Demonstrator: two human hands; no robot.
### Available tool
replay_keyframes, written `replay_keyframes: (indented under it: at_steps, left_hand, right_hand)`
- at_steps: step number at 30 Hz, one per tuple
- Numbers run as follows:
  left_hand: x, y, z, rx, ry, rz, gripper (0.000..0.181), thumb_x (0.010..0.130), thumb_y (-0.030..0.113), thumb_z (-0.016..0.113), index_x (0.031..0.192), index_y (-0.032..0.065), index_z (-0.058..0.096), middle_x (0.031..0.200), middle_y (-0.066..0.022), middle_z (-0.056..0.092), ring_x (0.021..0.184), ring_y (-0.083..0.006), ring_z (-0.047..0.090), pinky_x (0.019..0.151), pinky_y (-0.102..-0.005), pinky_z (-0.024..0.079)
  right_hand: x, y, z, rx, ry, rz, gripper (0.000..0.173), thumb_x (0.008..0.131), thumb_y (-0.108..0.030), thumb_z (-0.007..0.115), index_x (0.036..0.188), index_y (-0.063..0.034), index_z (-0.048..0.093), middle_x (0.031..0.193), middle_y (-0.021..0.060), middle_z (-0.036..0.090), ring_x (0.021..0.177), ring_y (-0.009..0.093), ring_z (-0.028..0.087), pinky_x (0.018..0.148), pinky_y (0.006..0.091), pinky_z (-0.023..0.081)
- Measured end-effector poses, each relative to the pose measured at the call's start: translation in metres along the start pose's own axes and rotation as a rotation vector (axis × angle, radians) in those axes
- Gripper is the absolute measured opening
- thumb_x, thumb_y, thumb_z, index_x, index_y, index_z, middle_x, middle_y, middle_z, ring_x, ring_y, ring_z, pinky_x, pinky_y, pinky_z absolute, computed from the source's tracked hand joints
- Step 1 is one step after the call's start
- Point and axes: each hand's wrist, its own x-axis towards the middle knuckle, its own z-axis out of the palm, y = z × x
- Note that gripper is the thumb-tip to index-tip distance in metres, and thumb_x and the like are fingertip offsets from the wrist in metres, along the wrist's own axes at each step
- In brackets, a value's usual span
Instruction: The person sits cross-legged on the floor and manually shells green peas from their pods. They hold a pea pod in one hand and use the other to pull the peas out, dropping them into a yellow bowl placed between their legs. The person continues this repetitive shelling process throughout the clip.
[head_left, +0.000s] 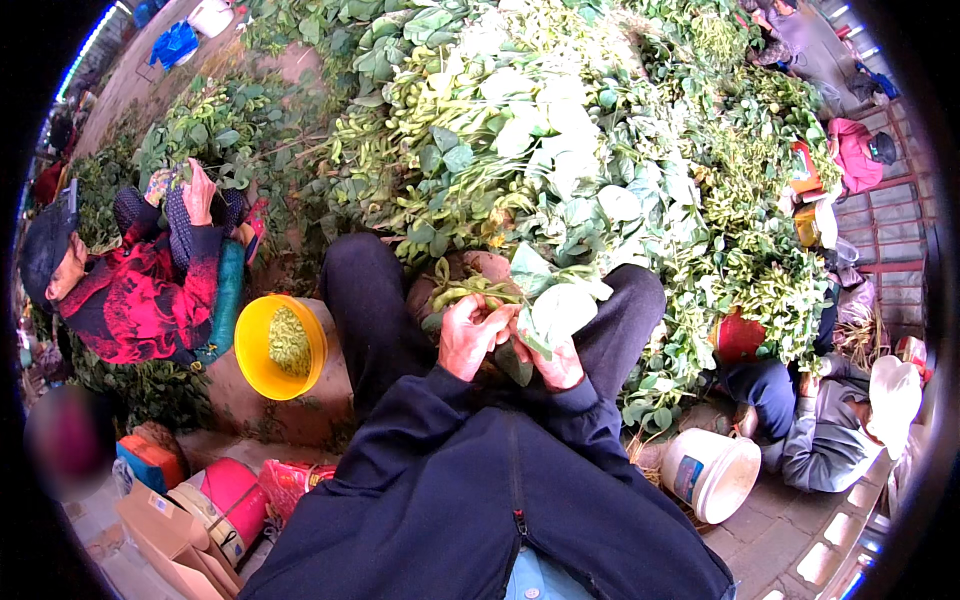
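My left hand (469, 334) pinches the green pods (472, 289) of a cut soybean plant between thumb and fingers. Close beside it, my right hand (556, 364) grips the leafy end of the same plant, whose broad leaves (562, 311) partly cover the fingers. Both hands meet over my lap, between my bent knees. To the left of my knee, a yellow bucket (246, 349) is partly filled with small green pods or beans (289, 343); which of the two is too small to tell.
A large heap of soybean plants (450, 165) lies in front. People sit on the left (142, 300) and right (825, 427). A white plastic bucket (694, 469) stands at right; a cardboard box (169, 536) and pink container (232, 491) are behind left.
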Motion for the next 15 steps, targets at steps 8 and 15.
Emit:
replay_keyframes:
  at_steps: [8, 15]
  left_hand:
    - [-0.003, -0.012, -0.014, -0.059, -0.069, 0.004, 0.015, 0.095, 0.012, 0.060, 0.100, -0.0020, 0.062, 0.069, -0.0040, 0.062, 0.049, -0.0067, 0.052, 0.041, -0.0182, 0.037]
    - [-0.005, -0.007, -0.008, -0.227, 0.048, -0.102, 0.022, 0.094, 0.014, 0.054, 0.105, -0.0020, 0.064, 0.069, -0.0042, 0.062, 0.048, -0.0059, 0.051, 0.039, -0.0174, 0.031]
  right_hand:
    - [-0.003, -0.026, 0.026, -0.354, 0.131, 0.167, 0.048, 0.092, -0.033, 0.067, 0.125, -0.0002, 0.055, 0.089, -0.0014, 0.062, 0.059, 0.004, 0.046, 0.049, 0.0186, 0.029]
    - [0.000, 0.005, 0.028, -0.017, 0.207, -0.094, 0.034, 0.095, -0.019, 0.063, 0.123, 0.0006, 0.057, 0.088, 0.0020, 0.064, 0.065, 0.009, 0.053, 0.053, 0.0191, 0.036]
